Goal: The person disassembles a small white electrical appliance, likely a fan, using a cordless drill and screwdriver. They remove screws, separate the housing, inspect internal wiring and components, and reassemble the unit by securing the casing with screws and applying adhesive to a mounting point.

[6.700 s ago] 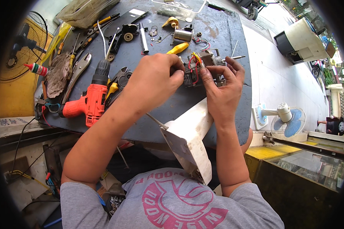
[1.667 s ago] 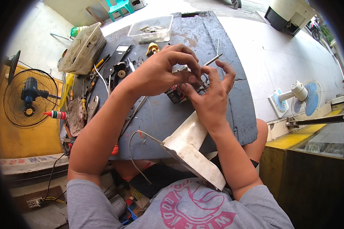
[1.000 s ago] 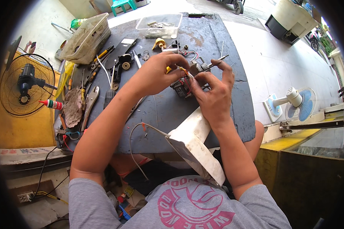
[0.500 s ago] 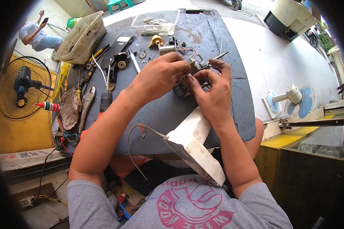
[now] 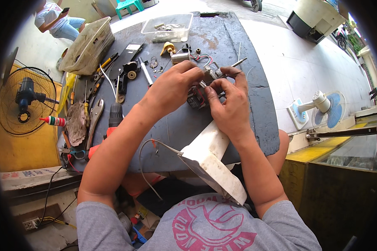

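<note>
Elbows out over an electric motor (image 5: 195, 100)
Closest to me is a scuffed white plastic housing (image 5: 209, 144) sticking out past the bench (image 5: 184, 129) edge, grey cable (image 5: 166, 146) looping off it. Beyond that, my right hand (image 5: 229, 94) has thumb and forefinger pinched on a small pale piece (image 5: 202, 84) right at the motor, which sits on the benchtop. My left hand (image 5: 178, 83) is bunched in just beside it, can't tell if those fingertips grip anything. Further back: silver metal cylinder (image 5: 180, 58), then a clear plastic tub (image 5: 167, 37).
</note>
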The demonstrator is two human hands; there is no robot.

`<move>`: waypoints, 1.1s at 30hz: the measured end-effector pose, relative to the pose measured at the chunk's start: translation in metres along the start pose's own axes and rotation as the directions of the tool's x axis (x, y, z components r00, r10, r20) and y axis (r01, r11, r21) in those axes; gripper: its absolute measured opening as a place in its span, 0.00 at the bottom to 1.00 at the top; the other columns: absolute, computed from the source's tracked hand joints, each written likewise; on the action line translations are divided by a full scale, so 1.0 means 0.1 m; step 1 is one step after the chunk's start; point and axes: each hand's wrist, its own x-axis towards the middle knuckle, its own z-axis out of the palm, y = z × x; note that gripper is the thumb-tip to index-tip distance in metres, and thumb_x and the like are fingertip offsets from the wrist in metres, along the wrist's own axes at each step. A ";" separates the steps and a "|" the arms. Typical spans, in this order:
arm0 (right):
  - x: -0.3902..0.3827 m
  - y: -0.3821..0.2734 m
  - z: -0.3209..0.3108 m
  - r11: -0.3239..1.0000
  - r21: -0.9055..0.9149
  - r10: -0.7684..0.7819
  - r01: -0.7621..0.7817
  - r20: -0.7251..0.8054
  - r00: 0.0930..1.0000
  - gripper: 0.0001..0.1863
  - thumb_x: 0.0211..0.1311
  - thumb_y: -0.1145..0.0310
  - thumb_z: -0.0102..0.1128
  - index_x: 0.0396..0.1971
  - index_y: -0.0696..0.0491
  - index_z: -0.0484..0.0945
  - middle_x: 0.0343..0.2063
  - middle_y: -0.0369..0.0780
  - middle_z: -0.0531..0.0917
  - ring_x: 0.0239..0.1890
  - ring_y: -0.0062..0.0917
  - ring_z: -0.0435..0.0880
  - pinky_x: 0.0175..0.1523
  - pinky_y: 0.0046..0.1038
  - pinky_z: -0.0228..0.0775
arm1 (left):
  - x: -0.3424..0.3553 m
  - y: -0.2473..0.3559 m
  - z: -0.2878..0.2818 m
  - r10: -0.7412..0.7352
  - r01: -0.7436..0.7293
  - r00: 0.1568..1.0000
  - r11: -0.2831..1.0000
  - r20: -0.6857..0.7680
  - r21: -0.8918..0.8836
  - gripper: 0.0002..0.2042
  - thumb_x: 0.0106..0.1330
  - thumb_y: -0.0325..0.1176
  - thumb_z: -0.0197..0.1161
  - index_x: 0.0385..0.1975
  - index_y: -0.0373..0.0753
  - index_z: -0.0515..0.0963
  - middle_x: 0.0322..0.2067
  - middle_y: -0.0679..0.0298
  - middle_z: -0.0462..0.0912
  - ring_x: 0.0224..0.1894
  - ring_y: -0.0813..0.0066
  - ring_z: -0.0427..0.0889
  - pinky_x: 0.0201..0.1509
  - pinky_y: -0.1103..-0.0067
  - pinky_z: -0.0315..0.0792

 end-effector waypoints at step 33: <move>-0.02 0.03 0.00 0.982 0.134 0.153 -0.130 -0.183 0.971 0.11 0.61 0.67 0.76 0.40 0.58 0.89 0.51 0.47 0.81 0.58 0.40 0.83 0.62 0.38 0.76 | 0.04 0.20 0.05 -0.261 0.260 0.965 0.965 -0.038 -0.026 0.08 0.67 0.18 0.65 0.43 0.33 0.84 0.45 0.53 0.84 0.49 0.49 0.86 0.54 0.63 0.79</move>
